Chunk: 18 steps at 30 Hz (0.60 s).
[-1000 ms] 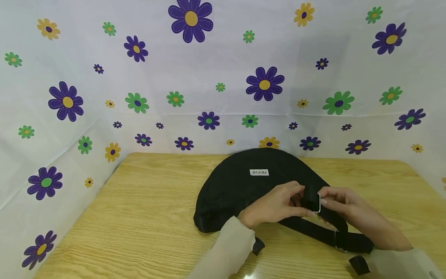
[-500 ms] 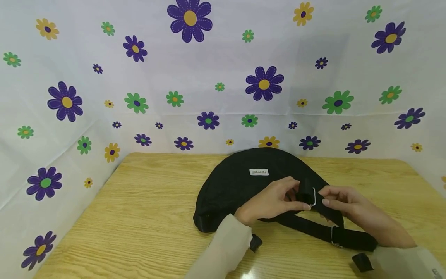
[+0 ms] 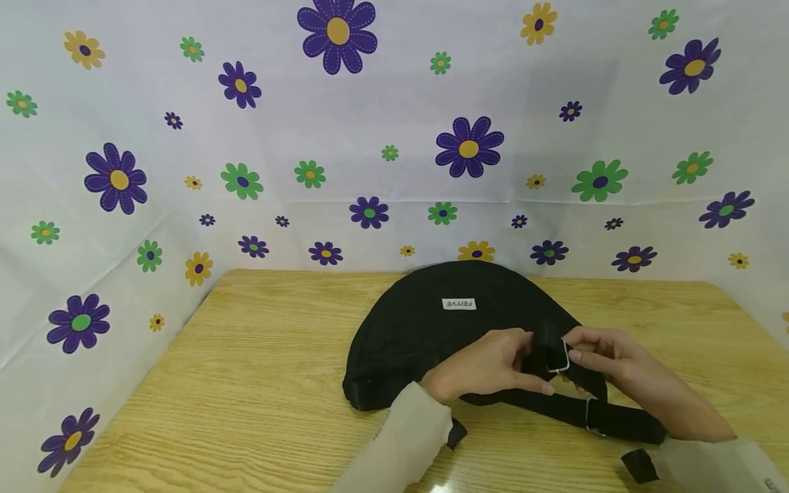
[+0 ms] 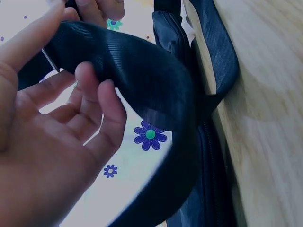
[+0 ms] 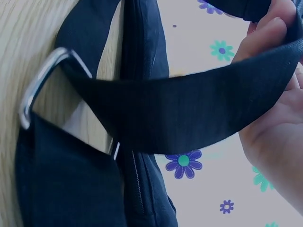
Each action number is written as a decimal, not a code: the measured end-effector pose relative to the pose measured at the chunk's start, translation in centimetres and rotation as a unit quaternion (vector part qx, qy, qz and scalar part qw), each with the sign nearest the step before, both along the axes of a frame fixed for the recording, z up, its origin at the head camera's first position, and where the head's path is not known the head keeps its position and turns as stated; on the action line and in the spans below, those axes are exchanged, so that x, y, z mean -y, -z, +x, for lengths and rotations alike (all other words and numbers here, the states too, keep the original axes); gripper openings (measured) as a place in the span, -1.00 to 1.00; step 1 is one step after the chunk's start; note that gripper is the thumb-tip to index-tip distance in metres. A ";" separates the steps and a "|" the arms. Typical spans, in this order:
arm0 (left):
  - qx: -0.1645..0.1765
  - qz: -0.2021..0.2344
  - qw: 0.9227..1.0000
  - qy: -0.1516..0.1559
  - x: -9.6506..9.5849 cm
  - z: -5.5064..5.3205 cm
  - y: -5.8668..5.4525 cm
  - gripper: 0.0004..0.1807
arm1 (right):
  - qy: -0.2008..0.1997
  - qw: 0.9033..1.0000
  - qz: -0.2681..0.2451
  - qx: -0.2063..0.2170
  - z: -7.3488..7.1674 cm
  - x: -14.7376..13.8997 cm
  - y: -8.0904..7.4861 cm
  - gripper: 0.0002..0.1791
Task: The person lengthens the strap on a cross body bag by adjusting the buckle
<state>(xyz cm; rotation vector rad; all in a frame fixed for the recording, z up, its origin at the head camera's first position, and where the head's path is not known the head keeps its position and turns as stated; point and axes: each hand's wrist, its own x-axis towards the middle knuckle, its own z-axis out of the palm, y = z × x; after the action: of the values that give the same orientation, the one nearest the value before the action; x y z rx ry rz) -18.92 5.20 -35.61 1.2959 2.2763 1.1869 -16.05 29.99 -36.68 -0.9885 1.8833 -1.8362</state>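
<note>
A black half-moon bag (image 3: 419, 335) with a white label lies on the table. Its black strap (image 3: 625, 423) loops in front, and the raised part runs between both hands. My left hand (image 3: 474, 364) holds the strap loop, thumb on one side and curled fingers on the other, beside a silver buckle (image 3: 566, 355). My right hand (image 3: 629, 366) pinches the strap just right of that buckle. A second silver buckle (image 3: 588, 415) sits lower on the strap; in the right wrist view this metal ring (image 5: 35, 90) has webbing through it. Left fingertips are partly hidden by the strap in the head view.
The wooden table (image 3: 246, 383) spreads out left of the bag. Behind it hangs a white cloth (image 3: 277, 130) printed with purple, green and yellow flowers. Small black pieces (image 3: 640, 465) show by both sleeves.
The buckle and strap loop shift left, then back right. My left thumb and fingers spread wider around the loop than half a second ago. The bag stays in place.
</note>
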 end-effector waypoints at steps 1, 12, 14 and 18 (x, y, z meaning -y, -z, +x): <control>-0.003 -0.003 1.000 -0.002 0.0 0.0 0.0 -0.76 | 0.011 1.000 0.004 0.006 0.1 0.0 0.0 -0.51; -0.063 -0.020 0.998 -0.012 0.3 -0.2 0.2 -0.78 | 0.108 0.986 0.081 -0.100 0.7 1.3 -0.2 -0.47; -0.074 -0.025 0.997 -0.011 0.3 -0.2 0.3 -0.78 | 0.156 0.970 0.128 -0.135 1.0 2.0 -0.4 -0.52; -0.085 -0.032 0.996 -0.017 0.3 -0.1 0.3 -0.79 | 0.215 0.946 0.189 -0.154 1.4 2.9 -0.7 -0.50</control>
<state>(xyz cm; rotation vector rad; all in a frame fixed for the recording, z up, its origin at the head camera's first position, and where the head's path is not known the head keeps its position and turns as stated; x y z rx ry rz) -19.04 4.86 -35.95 1.3885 2.4417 1.0419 -14.64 27.09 -35.94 -0.8089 2.6915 -1.4844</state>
